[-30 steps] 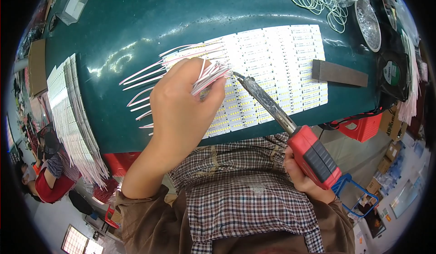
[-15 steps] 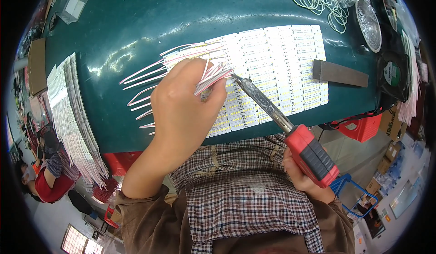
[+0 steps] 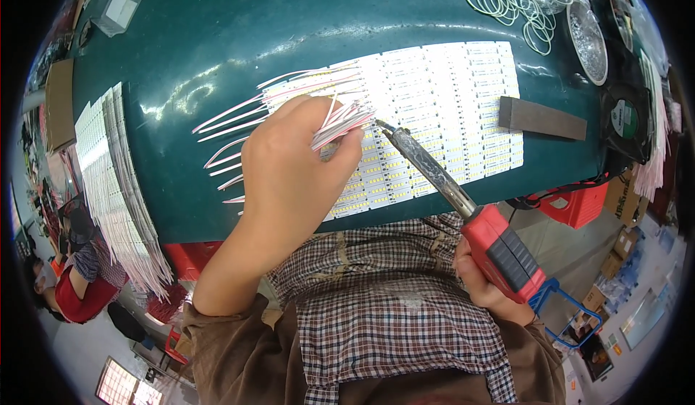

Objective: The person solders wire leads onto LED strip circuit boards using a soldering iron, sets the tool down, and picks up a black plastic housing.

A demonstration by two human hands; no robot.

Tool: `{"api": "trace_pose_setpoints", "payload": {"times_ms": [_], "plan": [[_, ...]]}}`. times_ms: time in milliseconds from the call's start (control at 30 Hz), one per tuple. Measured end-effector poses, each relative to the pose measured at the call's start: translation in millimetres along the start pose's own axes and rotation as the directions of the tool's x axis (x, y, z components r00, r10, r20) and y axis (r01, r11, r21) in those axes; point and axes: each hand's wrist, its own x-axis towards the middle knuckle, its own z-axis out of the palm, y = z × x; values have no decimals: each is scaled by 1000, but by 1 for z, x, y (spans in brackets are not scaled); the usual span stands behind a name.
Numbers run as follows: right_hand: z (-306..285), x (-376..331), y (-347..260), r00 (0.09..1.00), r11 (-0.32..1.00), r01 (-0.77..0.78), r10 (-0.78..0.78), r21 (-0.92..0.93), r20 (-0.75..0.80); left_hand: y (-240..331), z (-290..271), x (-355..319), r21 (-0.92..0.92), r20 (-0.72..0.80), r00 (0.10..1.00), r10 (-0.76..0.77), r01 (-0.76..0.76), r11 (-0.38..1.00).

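My left hand [image 3: 293, 155] is closed on a bundle of thin red and white wires [image 3: 339, 124], pinched between thumb and fingers over the left part of a sheet of white LED boards [image 3: 441, 108]. More wires [image 3: 230, 120] run leftward from the boards' left edge, partly under the hand. My right hand [image 3: 478, 278] grips a soldering iron [image 3: 499, 249] with a red and black handle. The iron's dark tip [image 3: 379, 123] is close to the ends of the held wires, just above the boards; whether it touches them I cannot tell.
On the green tabletop [image 3: 217, 43], a grey block [image 3: 543, 118] overlaps the boards' right edge. A black fan [image 3: 624, 119] and a dish [image 3: 586, 41] stand at right. Pale wire coils [image 3: 507, 3] lie far right. A stack of wired boards [image 3: 116, 180] sits at left.
The soldering iron has drawn back slightly to the right and toward me, its tip a little farther from the wire ends. My left hand keeps its hold, hardly moved.
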Motion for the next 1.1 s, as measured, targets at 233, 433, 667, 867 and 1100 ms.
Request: {"api": "trace_pose_setpoints", "payload": {"times_ms": [233,433,667,867,1100], "plan": [[1,7,-4,1000,1000,-21,21,-3,12,3,1,-1,22,0,1000,-12,12,1000],[0,7,-3,999,995,17,-13,-97,37,2,3,-2,45,-40,999,31,-29,999],[1,0,-2,999,1000,15,-16,-24,-45,2,3,-2,72,-34,998,44,-42,997],[2,-2,0,1000,1000,-24,24,-3,4,0,2,0,20,-5,1000,-11,11,1000],[3,6,-7,1000,1000,-4,3,-27,-14,1,1,-1,-5,-1,1000,-19,19,1000]]}}
